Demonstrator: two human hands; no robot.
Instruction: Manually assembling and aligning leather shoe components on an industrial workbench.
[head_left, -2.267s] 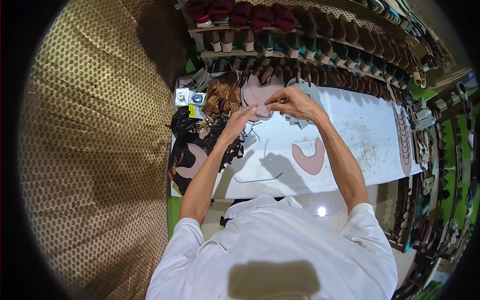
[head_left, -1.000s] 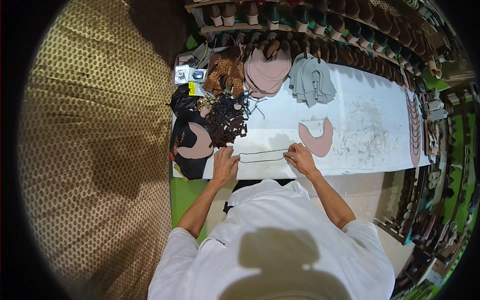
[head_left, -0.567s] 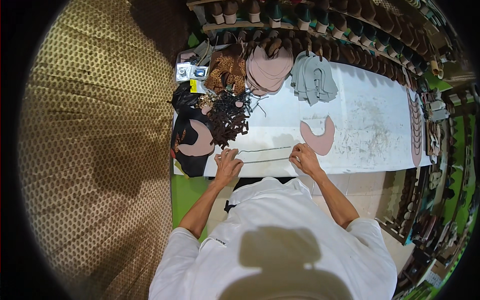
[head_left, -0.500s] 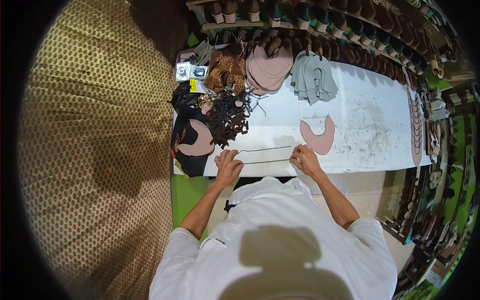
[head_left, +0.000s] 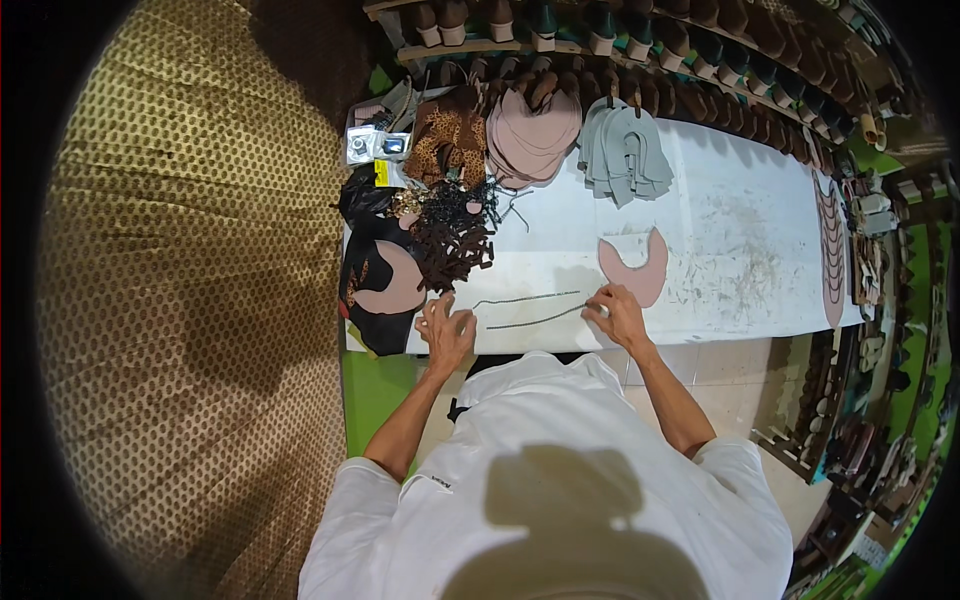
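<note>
Two thin dark braided-looking strips lie side by side on the white-covered table (head_left: 540,345). The far strip (head_left: 530,297) lies loose. My right hand (head_left: 618,318) pinches the right end of the near strip (head_left: 535,322), which slopes up toward those fingers. Just left of the strips, my left hand (head_left: 447,335) has its fingers apart and appears to hold nothing; the near strip's left end is a little away from it. Beyond my right hand lies a pink U-shaped cut piece (head_left: 645,275). A pile of small dark brown pieces (head_left: 458,255) sits just beyond my left hand.
Stacks of pink pieces (head_left: 535,135), grey pieces (head_left: 625,155) and leopard-print pieces (head_left: 445,140) stand at the back. Black material with another pink piece (head_left: 395,280) lies at left. Shelves of shoes (head_left: 600,40) run behind; overlapping pink pieces (head_left: 831,255) line the right end.
My left hand has let go of the near strip's left end and moved slightly left, its fingers spreading. My right hand has raised its end slightly away from me, so the strip now bends.
</note>
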